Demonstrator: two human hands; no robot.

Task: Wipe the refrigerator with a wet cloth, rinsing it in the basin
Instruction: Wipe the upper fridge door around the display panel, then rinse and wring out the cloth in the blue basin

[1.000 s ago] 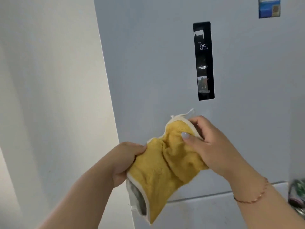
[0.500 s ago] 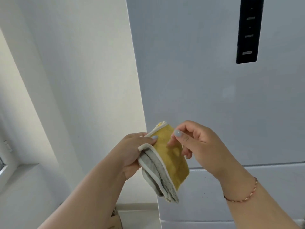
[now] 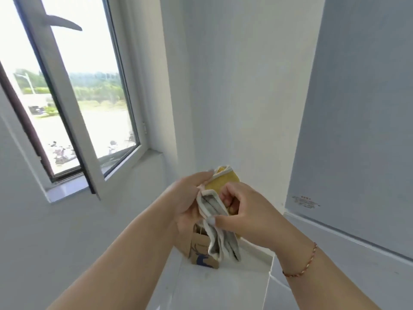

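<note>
A cloth (image 3: 215, 206), yellow on one side and grey with a white hem on the other, is bunched and folded between both hands at the centre of the head view. My left hand (image 3: 187, 202) grips its upper left part. My right hand (image 3: 243, 211) pinches the folds from the right, thumb on the hem. The cloth's lower end hangs down loose. The grey refrigerator (image 3: 362, 130) stands at the right edge, its side panel and a small label in view. No basin is in view.
A brown paper bag (image 3: 201, 253) with a blue deer print stands on the white floor below the cloth, in the corner by the wall. An open window (image 3: 73, 104) with its sash swung inward fills the upper left.
The view has swung left and down, from the fridge front and its display panel to the corner and window. The cloth went from spread out to folded and bunched between both hands.
</note>
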